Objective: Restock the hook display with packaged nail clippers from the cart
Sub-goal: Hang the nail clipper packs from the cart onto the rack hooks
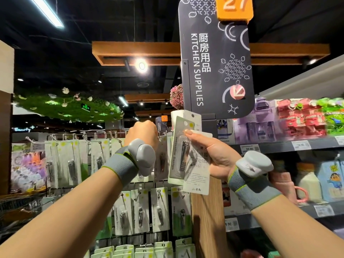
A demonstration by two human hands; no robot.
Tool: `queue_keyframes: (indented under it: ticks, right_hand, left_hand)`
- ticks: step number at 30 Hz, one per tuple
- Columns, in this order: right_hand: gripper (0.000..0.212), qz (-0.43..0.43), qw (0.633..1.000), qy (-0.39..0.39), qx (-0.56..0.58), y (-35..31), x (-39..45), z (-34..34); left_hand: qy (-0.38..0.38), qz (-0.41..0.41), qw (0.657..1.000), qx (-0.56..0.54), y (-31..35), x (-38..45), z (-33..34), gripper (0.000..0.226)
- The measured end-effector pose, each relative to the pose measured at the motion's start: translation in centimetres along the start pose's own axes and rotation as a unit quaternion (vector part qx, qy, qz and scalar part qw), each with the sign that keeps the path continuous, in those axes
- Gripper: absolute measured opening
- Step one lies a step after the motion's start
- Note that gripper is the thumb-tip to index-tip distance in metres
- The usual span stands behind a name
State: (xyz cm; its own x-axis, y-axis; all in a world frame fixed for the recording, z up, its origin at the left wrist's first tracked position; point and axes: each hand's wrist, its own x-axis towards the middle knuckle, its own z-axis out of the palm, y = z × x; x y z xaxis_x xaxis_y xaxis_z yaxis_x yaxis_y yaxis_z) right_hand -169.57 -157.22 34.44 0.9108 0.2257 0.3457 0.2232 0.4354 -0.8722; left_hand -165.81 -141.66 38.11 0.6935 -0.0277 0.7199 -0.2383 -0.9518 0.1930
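Several nail clipper packs (188, 155) fanned in my right hand (216, 155), thumb pinching them, held near right edge of hook display (61, 138). My left hand (143, 133) curled at top-row hook by that edge, gripping hanging pack (161, 157); fingers hidden.

Packaged nail clippers (70, 164) hung in rows on the hook display (83, 135), left of a wooden post (206, 211); shelves (297, 144) stood right of it.
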Motion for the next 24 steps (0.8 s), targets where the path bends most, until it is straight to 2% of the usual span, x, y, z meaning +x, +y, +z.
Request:
queue_keyframes:
  ticks: [2,4,6,7,9,11,14,19,24]
  right_hand:
    - [0.010,-0.004,1.000,0.010,0.013,0.0,-0.6,0.4]
    - [0.011,-0.015,1.000,0.021,0.009,0.0,-0.9,0.6]
    - [0.013,-0.027,0.999,0.026,-0.003,0.1,-1.0,1.0]
    - [0.013,-0.036,0.999,0.028,-0.008,0.3,-1.0,1.2]
    - [0.013,-0.053,0.998,0.034,-0.014,0.5,-1.0,1.9]
    - [0.016,-0.065,0.997,0.040,-0.008,0.8,-0.8,2.3]
    - [0.027,-0.060,0.998,0.032,0.003,1.0,-1.1,3.3]
    - [0.012,-0.063,0.996,0.056,0.023,0.6,-0.9,3.4]
    - [0.013,-0.033,0.998,0.039,0.033,0.8,-0.6,3.7]
  left_hand:
    - [0.003,0.008,1.000,-0.021,-0.3,-0.3,-0.4,0.020]
    - [0.062,0.039,0.996,-0.057,-0.7,-0.6,-1.1,0.021]
    - [0.119,0.076,0.975,-0.171,-0.9,-1.3,-2.0,0.031]
    - [0.111,0.082,0.951,-0.275,-0.7,-2.0,-2.5,0.036]
    - [0.030,0.060,0.902,-0.426,-0.2,-3.3,-3.6,0.034]
    - [-0.029,0.053,0.891,-0.450,0.1,-3.9,-3.7,0.020]
    - [-0.041,0.013,0.860,-0.508,-0.6,-4.0,-4.1,0.010]
    - [-0.016,-0.058,0.800,-0.596,-3.1,-4.0,-5.8,0.013]
    - [-0.011,-0.125,0.756,-0.642,-5.8,-4.1,-7.5,0.024]
